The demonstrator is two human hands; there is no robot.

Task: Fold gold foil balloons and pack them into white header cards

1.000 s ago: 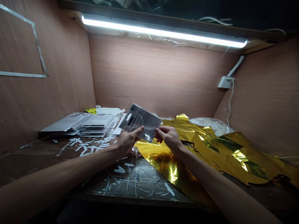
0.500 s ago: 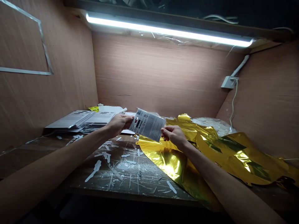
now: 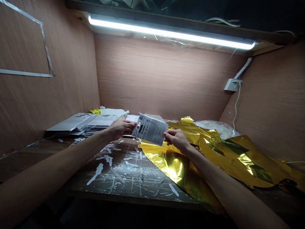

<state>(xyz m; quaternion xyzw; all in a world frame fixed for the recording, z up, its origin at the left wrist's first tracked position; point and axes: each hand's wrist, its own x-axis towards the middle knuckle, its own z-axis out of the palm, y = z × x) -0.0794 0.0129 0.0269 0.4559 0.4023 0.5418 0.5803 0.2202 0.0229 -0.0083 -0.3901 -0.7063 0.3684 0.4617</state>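
Between my two hands is a flat printed package (image 3: pixel 152 131), tilted down to the right, with a barcode, small symbols and a hang hole on the face toward me. My left hand (image 3: pixel 122 128) pinches its left edge. At the lower right corner, the fingers of my right hand (image 3: pixel 175 139) are closed on it. Beneath and to the right spreads shiny gold foil (image 3: pixel 171 163), which looks like flat foil balloons. Stacks of printed cards (image 3: pixel 73 122) lie to the left, beyond my left forearm.
White paper scraps (image 3: pixel 96 173) are scattered over the scratched, film-covered table (image 3: pixel 133 187). Clear plastic bags (image 3: pixel 214 127) lie at the back right. A lit tube lamp (image 3: pixel 166 33) hangs above. A white cable (image 3: pixel 236 109) runs down from a wall box.
The package has shifted slightly downward and its face has turned a little between my hands. Both hands keep their hold. The rest of the table looks the same.
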